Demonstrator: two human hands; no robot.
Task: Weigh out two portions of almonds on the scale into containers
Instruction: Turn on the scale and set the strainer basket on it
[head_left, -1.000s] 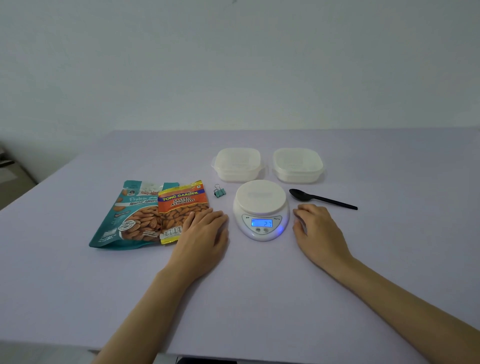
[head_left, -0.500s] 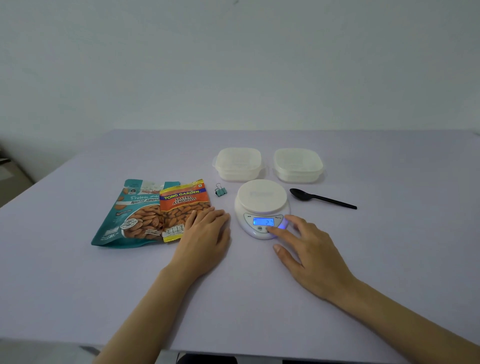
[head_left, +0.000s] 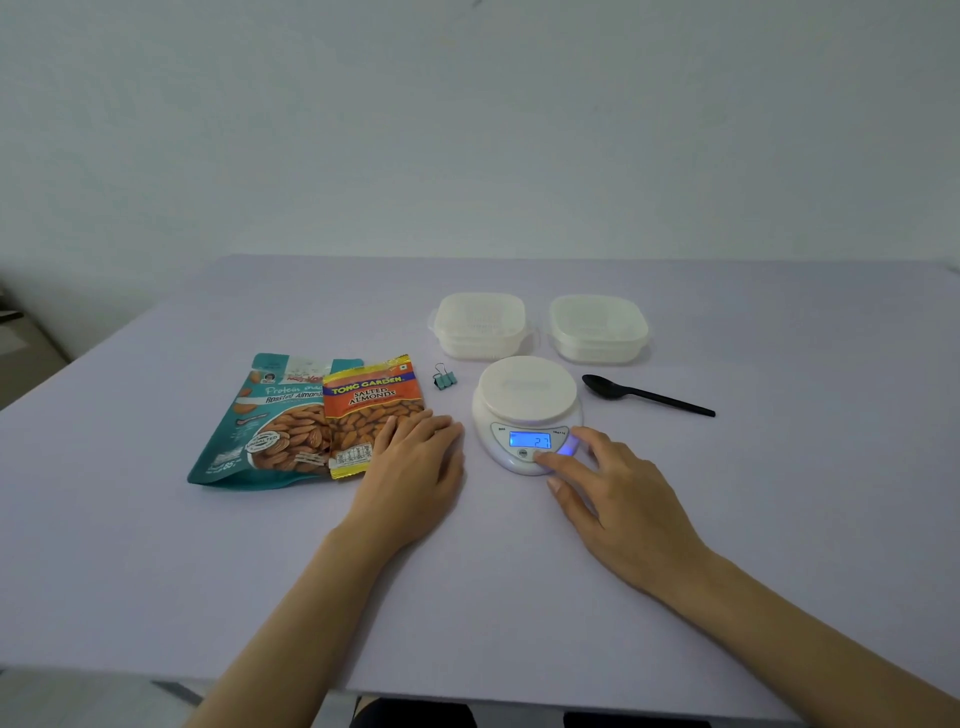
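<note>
Two hands, both released, I see mid-frame: left hand (head_left: 415, 470) flat on the tabletop (head_left: 208, 571) beside the orange almond packet (head_left: 371, 410), right hand (head_left: 621, 501) fingertip pressing the scale (head_left: 527, 389) front.

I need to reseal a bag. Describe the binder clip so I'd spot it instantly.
Start at the white kitchen scale mid-table. Just left of it, short of the orange salted almonds packet, lies the binder clip. It's the smallest item: teal, with wire handles.

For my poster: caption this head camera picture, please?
The right hand touches a button on the scale; left hand rests beside the orange almond packet.
</note>
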